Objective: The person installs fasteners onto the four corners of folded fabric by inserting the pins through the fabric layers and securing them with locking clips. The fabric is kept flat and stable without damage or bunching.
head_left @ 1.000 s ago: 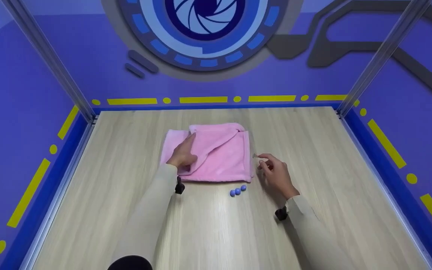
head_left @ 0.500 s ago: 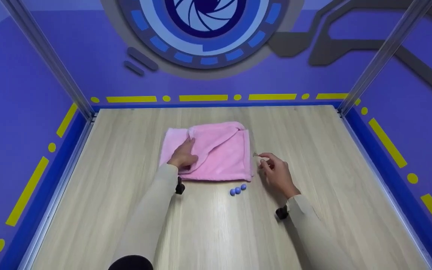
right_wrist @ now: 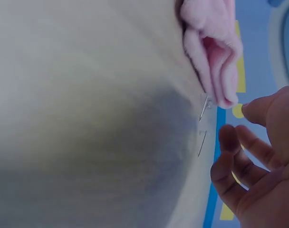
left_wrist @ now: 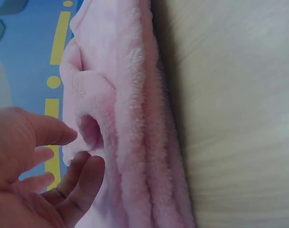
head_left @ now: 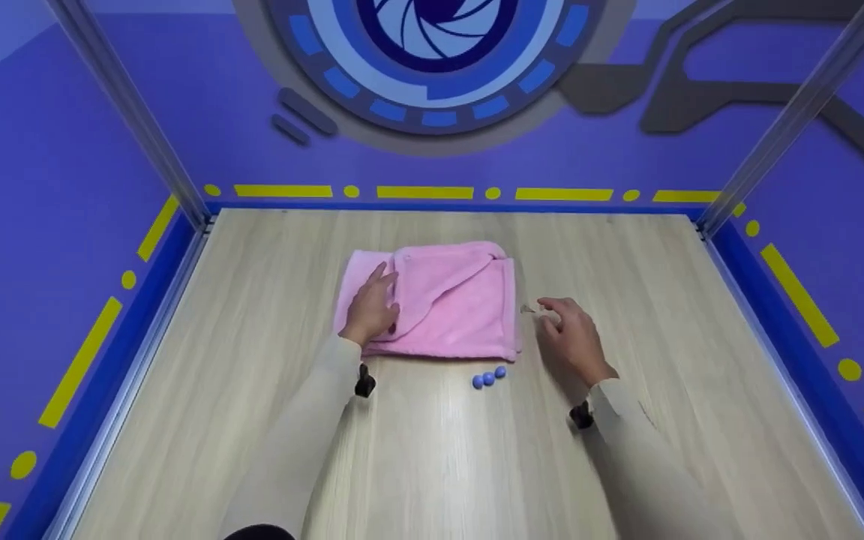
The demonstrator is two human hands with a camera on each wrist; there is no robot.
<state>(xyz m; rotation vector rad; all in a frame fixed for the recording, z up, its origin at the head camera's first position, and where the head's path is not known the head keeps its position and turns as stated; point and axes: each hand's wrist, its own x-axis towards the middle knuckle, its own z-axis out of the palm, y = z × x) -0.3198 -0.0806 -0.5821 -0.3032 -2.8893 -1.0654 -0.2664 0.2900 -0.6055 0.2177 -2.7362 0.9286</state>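
Observation:
A folded pink plush cloth [head_left: 469, 319] lies on the table, one flap folded diagonally across its top. My left hand [head_left: 370, 311] is over the cloth's left part; in the left wrist view its thumb and fingers are apart, with no fabric between them. My right hand [head_left: 576, 339] hovers to the right of the cloth, fingers loosely bent, thumb separate, nothing held. Just off its fingertips, two small clear pin-like pieces with thin shafts, an upper one [right_wrist: 204, 108] and a lower one [right_wrist: 202, 143], lie near the cloth's edge. In the head view they blur into one small spot.
Three small blue balls [head_left: 489, 378] sit in a slanted row in front of the cloth's near edge. Blue-purple walls with yellow marks enclose the wooden table [head_left: 432, 465] at the back and both sides. Metal posts [head_left: 784, 124] stand at the back corners.
The head view has shifted slightly. My right fingertips have drawn back from the small clear pieces beside the cloth. My left hand has eased a little to the left on the cloth.

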